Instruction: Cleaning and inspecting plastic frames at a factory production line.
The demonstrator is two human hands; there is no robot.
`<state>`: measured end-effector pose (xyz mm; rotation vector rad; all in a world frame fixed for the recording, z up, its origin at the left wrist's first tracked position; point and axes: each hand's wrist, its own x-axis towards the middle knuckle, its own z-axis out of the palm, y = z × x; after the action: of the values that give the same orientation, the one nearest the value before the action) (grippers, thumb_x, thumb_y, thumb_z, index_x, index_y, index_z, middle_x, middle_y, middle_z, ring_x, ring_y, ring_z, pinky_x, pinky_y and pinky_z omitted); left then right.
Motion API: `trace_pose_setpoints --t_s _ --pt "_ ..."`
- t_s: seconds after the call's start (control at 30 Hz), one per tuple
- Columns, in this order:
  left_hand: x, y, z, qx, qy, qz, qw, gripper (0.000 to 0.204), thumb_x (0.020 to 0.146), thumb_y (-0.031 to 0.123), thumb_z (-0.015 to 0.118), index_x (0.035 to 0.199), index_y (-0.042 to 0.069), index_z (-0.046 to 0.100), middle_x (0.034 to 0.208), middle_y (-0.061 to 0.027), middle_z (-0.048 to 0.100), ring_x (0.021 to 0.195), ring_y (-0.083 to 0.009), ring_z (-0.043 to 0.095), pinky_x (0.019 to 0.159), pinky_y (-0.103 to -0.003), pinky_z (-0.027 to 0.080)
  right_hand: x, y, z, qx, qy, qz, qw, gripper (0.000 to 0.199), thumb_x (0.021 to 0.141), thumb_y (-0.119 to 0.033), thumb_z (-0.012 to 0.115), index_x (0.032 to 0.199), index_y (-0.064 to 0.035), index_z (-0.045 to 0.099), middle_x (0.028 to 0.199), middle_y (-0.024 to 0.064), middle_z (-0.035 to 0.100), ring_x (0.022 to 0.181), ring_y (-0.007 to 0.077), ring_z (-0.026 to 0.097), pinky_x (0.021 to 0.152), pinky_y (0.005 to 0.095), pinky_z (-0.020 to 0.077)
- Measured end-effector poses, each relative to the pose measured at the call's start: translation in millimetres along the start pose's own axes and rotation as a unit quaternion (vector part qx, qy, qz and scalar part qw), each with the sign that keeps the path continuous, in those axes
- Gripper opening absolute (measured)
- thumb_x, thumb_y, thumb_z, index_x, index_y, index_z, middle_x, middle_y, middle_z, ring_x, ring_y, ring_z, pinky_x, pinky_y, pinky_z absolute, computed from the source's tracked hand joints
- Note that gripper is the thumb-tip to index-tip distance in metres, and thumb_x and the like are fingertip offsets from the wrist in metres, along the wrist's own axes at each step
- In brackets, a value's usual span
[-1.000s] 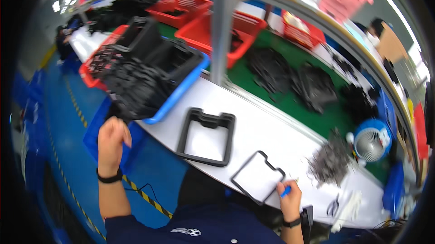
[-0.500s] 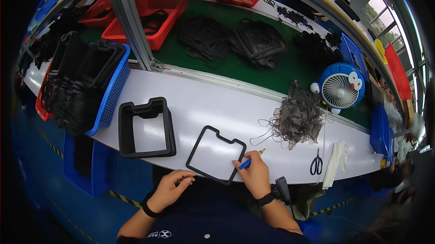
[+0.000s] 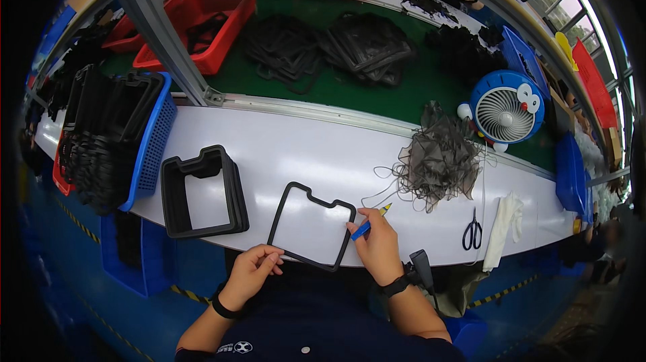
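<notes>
A thin black gasket-like frame [image 3: 344, 244], roughly square with a notch in its far edge, lies at the front of the white table. My left hand [image 3: 254, 273] is closed, thumb and fingers pinching the frame's near left corner. In my right hand [image 3: 378, 249] is a blue pen-like tool [image 3: 361, 231] with a yellow pointed tip, angled up to the right. The fingertips of that hand also touch the frame's right side. Left of the frame stands a neat stack of matching black frames [image 3: 239, 207].
A blue basket [image 3: 156, 136] heaped with black frames stands at the left. To the right are a tangle of dark mesh scraps [image 3: 441, 160], scissors [image 3: 472, 233], a white glove [image 3: 501, 234] and a blue fan [image 3: 506, 110]. Behind, a metal post [image 3: 158, 25] rises beside red baskets [image 3: 225, 32].
My left hand has come onto the frame's near left corner and closed there. The view has shifted slightly; the right hand keeps the blue tool by the frame's right side.
</notes>
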<state>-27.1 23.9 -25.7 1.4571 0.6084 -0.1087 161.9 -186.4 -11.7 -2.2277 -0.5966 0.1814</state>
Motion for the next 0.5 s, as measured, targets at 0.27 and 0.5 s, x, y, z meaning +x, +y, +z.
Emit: trace_pose_setpoints --t_s 0.27,0.5 --pt "8.5 -4.1 -3.4 -0.048 0.012 -0.025 0.998 0.023 0.104 0.017 0.053 0.113 -0.002 0.063 0.086 -0.0072 0.068 0.072 -0.0145 0.069 0.067 -0.022 0.05 18.5 1.0 5.6 -0.038 -0.025 0.002 0.999 0.029 0.085 -0.015 0.076 0.106 -0.0006 0.062 0.08 0.0132 0.061 0.065 0.0261 0.06 0.061 0.0337 0.0486" --pt "15.4 -1.6 -6.4 -0.076 0.005 -0.046 0.996 0.023 0.104 0.017 0.052 0.114 -0.002 0.061 0.078 -0.0079 0.068 0.064 -0.0181 0.07 0.06 -0.022 0.052 17.1 6.9 13.9 0.199 -0.057 0.072 0.976 0.02 0.088 -0.009 0.073 0.103 -0.0017 0.062 0.088 0.0043 0.062 0.069 0.0127 0.059 0.061 0.0255 0.0482"
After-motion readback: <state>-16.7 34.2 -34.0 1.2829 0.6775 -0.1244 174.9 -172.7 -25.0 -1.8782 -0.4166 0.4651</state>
